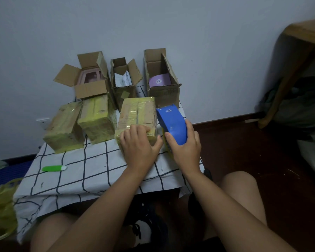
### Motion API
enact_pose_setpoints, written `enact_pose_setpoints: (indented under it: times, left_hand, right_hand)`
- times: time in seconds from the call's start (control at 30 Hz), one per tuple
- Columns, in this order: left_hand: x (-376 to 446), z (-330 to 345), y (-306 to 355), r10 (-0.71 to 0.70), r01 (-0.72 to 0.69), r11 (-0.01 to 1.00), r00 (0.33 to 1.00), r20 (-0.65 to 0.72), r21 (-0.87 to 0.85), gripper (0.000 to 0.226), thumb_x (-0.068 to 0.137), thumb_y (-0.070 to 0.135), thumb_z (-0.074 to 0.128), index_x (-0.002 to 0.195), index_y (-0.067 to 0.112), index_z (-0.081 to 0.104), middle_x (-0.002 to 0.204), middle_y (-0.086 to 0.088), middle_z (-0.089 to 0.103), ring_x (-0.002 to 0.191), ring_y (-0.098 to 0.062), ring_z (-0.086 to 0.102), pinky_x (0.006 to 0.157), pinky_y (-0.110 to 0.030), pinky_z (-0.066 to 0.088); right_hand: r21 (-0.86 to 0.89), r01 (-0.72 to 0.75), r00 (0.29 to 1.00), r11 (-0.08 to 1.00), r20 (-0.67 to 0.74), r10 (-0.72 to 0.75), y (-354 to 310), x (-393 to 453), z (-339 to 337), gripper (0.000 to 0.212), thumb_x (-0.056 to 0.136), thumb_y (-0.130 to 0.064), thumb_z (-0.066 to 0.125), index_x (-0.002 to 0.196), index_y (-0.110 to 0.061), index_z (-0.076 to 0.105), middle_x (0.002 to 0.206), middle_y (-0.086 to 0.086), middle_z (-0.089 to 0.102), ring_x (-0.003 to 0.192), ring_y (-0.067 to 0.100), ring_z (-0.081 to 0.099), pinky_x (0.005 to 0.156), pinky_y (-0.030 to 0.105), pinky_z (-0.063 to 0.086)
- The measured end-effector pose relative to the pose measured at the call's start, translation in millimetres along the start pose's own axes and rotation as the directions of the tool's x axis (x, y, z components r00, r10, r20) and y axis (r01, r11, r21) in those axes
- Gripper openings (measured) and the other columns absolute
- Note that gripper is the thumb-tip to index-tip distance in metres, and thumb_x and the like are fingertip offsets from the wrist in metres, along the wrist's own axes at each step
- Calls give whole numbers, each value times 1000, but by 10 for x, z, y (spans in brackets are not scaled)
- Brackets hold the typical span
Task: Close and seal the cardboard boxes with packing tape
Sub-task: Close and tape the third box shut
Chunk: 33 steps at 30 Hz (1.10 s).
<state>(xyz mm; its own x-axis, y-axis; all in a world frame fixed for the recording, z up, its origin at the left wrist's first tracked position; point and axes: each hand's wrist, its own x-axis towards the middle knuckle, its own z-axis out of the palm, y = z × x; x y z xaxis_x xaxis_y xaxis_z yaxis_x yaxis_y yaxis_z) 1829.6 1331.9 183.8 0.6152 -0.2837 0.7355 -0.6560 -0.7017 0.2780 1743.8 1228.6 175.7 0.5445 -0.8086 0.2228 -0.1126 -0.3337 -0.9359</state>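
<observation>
Right hand (185, 149) gripping blue "deli" tape dispenser (172, 122); left hand (138, 144) pressing flat on taped box (136, 113) just beside.

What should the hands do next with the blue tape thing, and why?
Probably pull the blue tape dispenser, held by the right hand, along the near side of the box that the left hand steadies. Yellowish tape already covers its top; three open boxes wait behind.

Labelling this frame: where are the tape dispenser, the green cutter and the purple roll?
tape dispenser (173, 122): head view, blue top shell.
green cutter (53, 168): head view, mid body.
purple roll (159, 81): head view, top face.
</observation>
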Motion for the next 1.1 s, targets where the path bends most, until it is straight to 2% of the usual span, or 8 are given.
enact_pose_setpoints:
  times: [0.23, 0.37, 0.53, 0.7, 0.77, 0.87, 1.03, 1.1]
  left_hand:
    - [-32, -58, -31, 51, -51, 995, 999, -8, -80, 34, 74, 41, 61, 91, 12, 59, 88, -4, 57, 84, -27, 50, 87, -40, 37]
    - [-30, -78, 23, -10, 11, 997, 1000, 4, -77, 35, 78, 47, 61, 87, 13, 58, 84, -3, 54, 81, -25, 48, 85, -38, 35]
    - [15, -94, 51, -48, 53, 994, 997, 59, -90, 29, 77, 40, 59, 87, 14, 59, 84, -3, 55, 81, -28, 51, 86, -42, 38]
    - [13, -170, -127, 113, -94, 981, 989, 101, -172, 34, 83, 45, 59, 97, 14, 64, 91, -1, 60, 86, -23, 53, 85, -40, 39]
    - [39, -201, -198, 165, -134, 969, 976, 142, -207, 37, 87, 50, 57, 99, 16, 65, 94, 1, 62, 89, -20, 53, 83, -36, 35]
    - [118, -231, -187, 164, -120, 967, 969, 187, -225, 36, 86, 51, 54, 95, 18, 66, 94, 4, 63, 89, -17, 51, 78, -29, 26]
    - [86, -264, -263, 224, -178, 959, 953, 207, -220, 35, 89, 47, 53, 105, 18, 65, 102, 2, 62, 96, -18, 51, 82, -29, 28]
    - [99, -263, -239, 215, -172, 963, 955, 203, -209, 32, 88, 43, 53, 102, 18, 65, 98, 3, 62, 92, -18, 51, 79, -28, 24]
  right_hand:
    - [-4, 9, 1000, 1000, -2, -9, 19, 8, 9, 79, 84, -48, 74, 151, -31, 36, 126, 4, 49, 112, 19, 53, 85, 27, 44]
    - [5, 1, 1000, 1000, -4, -1, 26, 13, 14, 78, 83, -47, 74, 150, -31, 37, 127, 3, 49, 114, 18, 52, 87, 28, 44]
    - [16, -3, 1000, 1000, -13, 3, 26, 16, 22, 78, 83, -48, 75, 150, -31, 38, 127, 3, 49, 115, 19, 53, 91, 32, 47]
    - [1, 6, 1000, 1000, -7, -6, 27, 21, 14, 78, 83, -48, 74, 150, -30, 38, 121, 3, 49, 109, 18, 53, 85, 26, 42]
    - [2, 6, 1000, 1000, -5, -6, 28, 17, 14, 77, 83, -48, 74, 150, -31, 39, 121, 2, 49, 108, 17, 52, 85, 25, 41]
    - [4, 2, 1000, 1000, -11, -2, 27, 16, 9, 77, 84, -47, 75, 150, -30, 39, 121, 2, 49, 108, 17, 51, 85, 25, 41]
    - [-3, 14, 1000, 1000, -5, -14, 25, 2, 9, 76, 84, -48, 74, 149, -31, 38, 119, 1, 48, 106, 15, 51, 83, 25, 40]
    - [-8, 11, 1000, 1000, -7, -11, 32, 4, 14, 76, 84, -48, 74, 149, -32, 39, 120, 1, 48, 106, 15, 51, 83, 25, 40]
